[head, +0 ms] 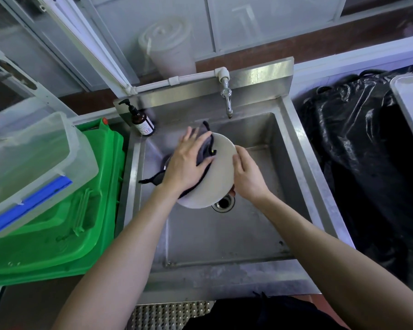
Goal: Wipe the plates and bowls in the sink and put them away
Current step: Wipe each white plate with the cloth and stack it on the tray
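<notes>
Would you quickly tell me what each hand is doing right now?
Left hand: fingers straight, pressing the dark cloth on the plate.
Right hand: gripping the plate's rim.

Head view, steeply down, sink (296, 148) close

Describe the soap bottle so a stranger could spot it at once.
Start at the steel sink and go to its back left corner, beside the green bin. There stands the soap bottle: small, dark brown, with a black pump top and a pale label, the only bottle in sight.

Brushed steel sink (296, 148) (dull, water-marked), matt plate (221, 167), glossy plastic bag (358, 139).
</notes>
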A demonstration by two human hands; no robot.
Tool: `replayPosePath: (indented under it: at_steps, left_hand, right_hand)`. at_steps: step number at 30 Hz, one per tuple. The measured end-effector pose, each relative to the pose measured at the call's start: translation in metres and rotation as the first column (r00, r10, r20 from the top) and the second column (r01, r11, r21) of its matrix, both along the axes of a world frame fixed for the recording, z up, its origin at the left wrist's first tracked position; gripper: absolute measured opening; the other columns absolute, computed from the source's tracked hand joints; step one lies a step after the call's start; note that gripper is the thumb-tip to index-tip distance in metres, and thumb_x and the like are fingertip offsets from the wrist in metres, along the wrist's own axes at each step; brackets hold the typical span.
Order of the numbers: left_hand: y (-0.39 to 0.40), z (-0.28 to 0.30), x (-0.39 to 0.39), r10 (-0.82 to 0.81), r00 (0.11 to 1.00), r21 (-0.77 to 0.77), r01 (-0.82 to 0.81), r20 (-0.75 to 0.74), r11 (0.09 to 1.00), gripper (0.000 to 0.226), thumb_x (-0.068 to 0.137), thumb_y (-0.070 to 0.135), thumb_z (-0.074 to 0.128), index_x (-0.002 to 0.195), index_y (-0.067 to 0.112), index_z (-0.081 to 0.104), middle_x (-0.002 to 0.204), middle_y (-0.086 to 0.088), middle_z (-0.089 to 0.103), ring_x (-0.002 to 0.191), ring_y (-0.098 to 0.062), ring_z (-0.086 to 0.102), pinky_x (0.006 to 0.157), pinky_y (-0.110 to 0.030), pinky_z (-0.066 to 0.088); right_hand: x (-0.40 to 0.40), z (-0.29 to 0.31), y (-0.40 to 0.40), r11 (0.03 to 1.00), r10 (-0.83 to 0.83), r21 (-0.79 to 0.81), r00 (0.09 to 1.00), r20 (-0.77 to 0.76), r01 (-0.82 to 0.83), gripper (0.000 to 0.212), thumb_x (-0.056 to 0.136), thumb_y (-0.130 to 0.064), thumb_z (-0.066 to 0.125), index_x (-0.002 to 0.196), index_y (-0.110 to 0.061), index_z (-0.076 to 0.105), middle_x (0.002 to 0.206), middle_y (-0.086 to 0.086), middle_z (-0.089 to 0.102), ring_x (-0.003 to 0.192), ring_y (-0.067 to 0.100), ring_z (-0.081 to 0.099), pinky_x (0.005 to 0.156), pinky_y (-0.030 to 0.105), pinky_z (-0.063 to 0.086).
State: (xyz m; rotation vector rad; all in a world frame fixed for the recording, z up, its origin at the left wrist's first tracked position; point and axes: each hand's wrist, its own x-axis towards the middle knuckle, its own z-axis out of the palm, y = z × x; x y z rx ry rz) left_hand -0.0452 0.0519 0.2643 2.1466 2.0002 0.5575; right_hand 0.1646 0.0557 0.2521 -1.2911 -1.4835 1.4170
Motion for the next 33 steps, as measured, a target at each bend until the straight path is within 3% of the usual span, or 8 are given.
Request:
replayPosePath:
  at_steps: [2, 5, 9, 12, 14, 19, 23, 33]
  left_hand:
    - [-0.002, 0.002, 0.025, -0.117, 0.992, 0.054, 0.119, -0.039, 0.991, 0.063, 0.108, 0.054, 0.051, 0.159, 0.019, 0.053, 0.169, -0.018, 0.044, 0.163, -0.036, 0.029, 0.133, -0.054, 0.020]
    - [-0.029, 0.001, 0.045, -0.372, 0.918, 0.053, 0.382, -0.137, 0.923, 0.060, 0.111, 0.050, 0.048, 0.163, 0.021, 0.048, 0.173, -0.010, 0.038, 0.166, -0.026, 0.023, 0.136, -0.049, 0.015]
    - [-0.040, -0.020, 0.016, -0.299, 0.938, 0.019, 0.307, -0.177, 0.952, 0.062, 0.111, 0.053, 0.048, 0.165, 0.025, 0.046, 0.173, -0.007, 0.039, 0.166, -0.027, 0.023, 0.135, -0.050, 0.021]
    - [-0.017, -0.016, 0.012, -0.072, 0.991, -0.060, 0.065, -0.113, 0.996, 0.067, 0.111, 0.057, 0.037, 0.166, 0.020, 0.044, 0.173, -0.011, 0.039, 0.165, -0.033, 0.026, 0.132, -0.053, 0.024]
    - [-0.014, -0.012, 0.038, -0.147, 0.984, -0.034, 0.144, -0.096, 0.989, 0.062, 0.111, 0.049, 0.043, 0.164, 0.015, 0.047, 0.171, -0.013, 0.041, 0.162, -0.034, 0.032, 0.133, -0.052, 0.022]
    - [-0.039, 0.001, 0.075, -0.332, 0.941, 0.001, 0.332, -0.063, 0.943, 0.077, 0.100, 0.039, 0.058, 0.165, 0.003, 0.037, 0.172, -0.013, 0.040, 0.163, -0.026, 0.029, 0.135, -0.047, 0.018]
    - [-0.038, 0.016, 0.063, -0.326, 0.905, 0.049, 0.351, -0.273, 0.935, 0.059, 0.097, 0.044, 0.064, 0.150, 0.019, 0.063, 0.172, -0.014, 0.039, 0.163, -0.038, 0.028, 0.130, -0.062, 0.020]
    - [-0.067, 0.034, 0.092, -0.463, 0.797, 0.099, 0.536, -0.387, 0.839, 0.064, 0.079, 0.001, 0.045, 0.132, 0.022, 0.075, 0.126, -0.006, 0.072, 0.104, -0.036, 0.063, 0.084, -0.048, 0.047]
  right_hand:
    - [-0.001, 0.002, 0.002, 0.999, -0.042, -0.015, 0.999, -0.020, 0.042, 0.031, 0.116, -0.024, 0.036, 0.133, -0.020, 0.061, 0.109, -0.008, 0.070, 0.086, -0.014, 0.064, 0.071, 0.009, 0.049]
    - [0.011, -0.003, 0.012, 0.987, -0.155, -0.036, 0.987, -0.050, 0.154, 0.031, 0.116, -0.029, 0.039, 0.128, -0.022, 0.066, 0.112, -0.003, 0.074, 0.099, 0.006, 0.071, 0.088, 0.033, 0.059]
    - [0.024, -0.009, 0.014, 0.989, -0.141, -0.039, 0.990, -0.007, 0.141, 0.033, 0.113, -0.037, 0.035, 0.132, -0.036, 0.062, 0.102, 0.005, 0.072, 0.079, 0.028, 0.072, 0.065, 0.053, 0.062]
    - [0.015, -0.006, -0.001, 0.995, -0.086, -0.045, 0.996, 0.010, 0.087, 0.031, 0.115, -0.029, 0.036, 0.131, -0.027, 0.062, 0.100, -0.004, 0.070, 0.074, 0.002, 0.071, 0.063, 0.027, 0.060]
    - [0.009, -0.009, -0.004, 0.994, -0.091, -0.065, 0.996, -0.021, 0.089, 0.030, 0.116, -0.022, 0.037, 0.126, -0.021, 0.065, 0.101, -0.010, 0.072, 0.077, -0.009, 0.067, 0.067, 0.013, 0.051]
    - [0.023, -0.015, 0.005, 0.976, -0.197, -0.115, 0.977, -0.078, 0.187, 0.031, 0.117, -0.026, 0.039, 0.130, -0.025, 0.067, 0.120, -0.008, 0.075, 0.114, 0.006, 0.069, 0.102, 0.031, 0.055]
    - [0.039, -0.017, 0.004, 0.958, -0.254, -0.168, 0.958, -0.133, 0.231, 0.031, 0.114, -0.033, 0.037, 0.128, -0.034, 0.065, 0.116, 0.003, 0.074, 0.101, 0.032, 0.075, 0.075, 0.055, 0.065]
    - [0.100, -0.003, -0.004, 0.881, -0.461, -0.150, 0.886, -0.055, 0.449, 0.028, 0.111, -0.039, 0.036, 0.127, -0.041, 0.059, 0.126, -0.008, 0.070, 0.120, 0.016, 0.066, 0.109, 0.052, 0.053]
